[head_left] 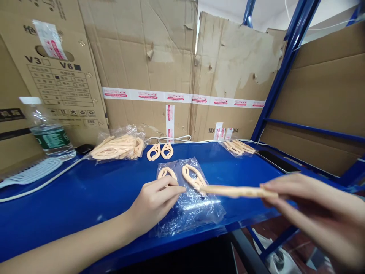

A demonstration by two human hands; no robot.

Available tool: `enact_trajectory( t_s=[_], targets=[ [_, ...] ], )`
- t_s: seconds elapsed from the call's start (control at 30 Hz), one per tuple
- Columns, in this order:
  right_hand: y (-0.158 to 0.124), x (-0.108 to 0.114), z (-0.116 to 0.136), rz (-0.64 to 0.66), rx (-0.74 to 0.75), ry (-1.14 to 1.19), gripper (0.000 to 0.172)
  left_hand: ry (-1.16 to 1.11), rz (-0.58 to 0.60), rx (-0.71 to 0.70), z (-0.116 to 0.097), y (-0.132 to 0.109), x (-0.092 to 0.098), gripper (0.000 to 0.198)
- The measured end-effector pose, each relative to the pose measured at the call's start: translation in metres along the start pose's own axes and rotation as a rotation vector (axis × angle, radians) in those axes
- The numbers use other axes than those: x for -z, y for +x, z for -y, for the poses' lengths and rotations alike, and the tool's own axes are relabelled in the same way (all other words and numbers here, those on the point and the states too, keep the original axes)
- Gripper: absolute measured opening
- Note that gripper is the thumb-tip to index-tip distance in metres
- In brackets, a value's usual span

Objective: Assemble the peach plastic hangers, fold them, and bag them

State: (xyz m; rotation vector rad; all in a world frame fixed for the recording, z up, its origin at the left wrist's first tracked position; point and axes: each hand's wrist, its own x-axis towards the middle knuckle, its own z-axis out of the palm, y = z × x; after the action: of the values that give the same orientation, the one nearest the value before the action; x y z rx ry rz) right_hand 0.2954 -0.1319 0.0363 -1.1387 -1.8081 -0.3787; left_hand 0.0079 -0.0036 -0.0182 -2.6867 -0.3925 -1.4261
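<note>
My right hand (316,205) pinches one end of a beige folding hanger (236,191), seen edge-on and held level above the table's front part. Its far end overlaps the view of a clear plastic bag (196,213) lying flat. Two folded beige hangers, a left one (164,172) and a right one (191,176), lie at the bag's far end; whether they are inside or on top, I cannot tell. My left hand (156,199) is closed at the bag with thumb and fingers together, seemingly gripping its film, and covers part of the left hanger.
Behind lie two loose hangers (160,151), a bagged pile of hangers (119,146) and a smaller bagged bunch (238,147). A water bottle (48,133) and pale blue hairbrush (34,171) stand left; a phone (276,161) lies right. Cardboard (148,68) walls the blue table (114,182).
</note>
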Motion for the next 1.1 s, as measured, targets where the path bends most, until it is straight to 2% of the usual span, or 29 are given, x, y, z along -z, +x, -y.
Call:
enact_trajectory(
  t_s=[0.07, 0.13, 0.27, 0.33, 0.47, 0.53, 0.73, 0.87, 0.97, 1.1],
  targets=[
    [-0.012, 0.006, 0.013, 0.107, 0.085, -0.005, 0.013, 0.007, -0.023, 0.003, 0.0, 0.001, 0.001, 0.02],
    [-0.02, 0.001, 0.021, 0.146, 0.148, 0.0, 0.015, 0.016, -0.049, 0.007, -0.001, 0.002, 0.002, 0.019],
    [-0.021, -0.028, 0.031, 0.058, 0.269, 0.007, 0.022, 0.037, -0.099, 0.006, -0.002, 0.005, 0.003, 0.018],
    [-0.019, -0.044, 0.033, 0.07, 0.332, -0.012, 0.025, 0.044, -0.125, 0.008, -0.003, 0.008, 0.004, 0.018],
    [-0.014, -0.071, 0.032, 0.073, 0.534, -0.135, 0.025, 0.031, -0.139, 0.005, -0.005, 0.009, 0.004, 0.018],
    [-0.011, -0.081, 0.029, 0.056, 0.566, -0.239, 0.023, 0.03, -0.13, -0.009, -0.005, 0.008, 0.003, 0.019],
    [-0.002, -0.104, 0.028, 0.114, 0.473, -0.488, 0.026, 0.035, -0.047, -0.061, -0.004, 0.003, 0.001, 0.021],
    [0.003, -0.114, 0.026, 0.191, 0.422, -0.532, 0.017, 0.035, 0.014, -0.089, -0.004, 0.002, 0.001, 0.018],
    [0.012, -0.11, 0.02, 0.303, 0.281, -0.461, 0.015, 0.033, 0.096, -0.106, -0.005, 0.001, 0.001, 0.018],
    [0.036, -0.086, 0.01, 0.611, 0.073, -0.124, 0.033, 0.05, 0.181, -0.112, -0.005, 0.0, 0.001, 0.019]
  ],
)
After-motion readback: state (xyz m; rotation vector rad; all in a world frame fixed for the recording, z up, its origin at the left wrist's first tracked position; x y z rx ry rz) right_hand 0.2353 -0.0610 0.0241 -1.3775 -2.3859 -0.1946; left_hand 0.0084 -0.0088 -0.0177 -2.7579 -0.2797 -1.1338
